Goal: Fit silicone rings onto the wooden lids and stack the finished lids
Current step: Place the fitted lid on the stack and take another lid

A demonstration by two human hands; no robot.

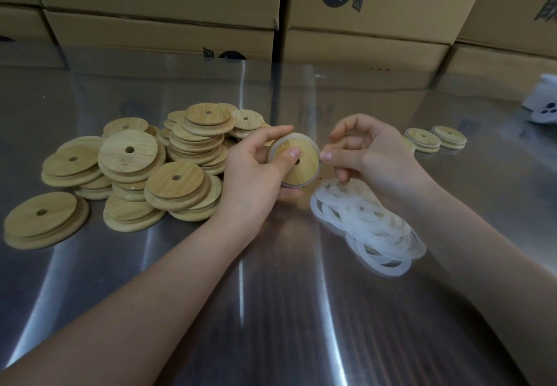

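- As the head view looks down at centre frame, the left hand (256,171) grips a wooden lid (301,171) tilted above the steel table (271,295), thumb pressed on its face beside the hole, fingers curled behind.
- The right hand (370,156) pinches the silicone ring (311,141) at the lid's right rim, thumb and forefinger closed on it (the band shows pale round the upper edge; the lower edge I cannot judge).
- Risk one: stretch it unevenly and the seated part could pop off the rim.
- Risk two: a twist in the band would leave it sitting proud, so the lid would rock on the finished lids (434,140), right of centre.
- Risk three: the right wrist hangs just over the loose rings (367,229) at lower right; a drag could scatter them toward the bare lids (168,168) at left.
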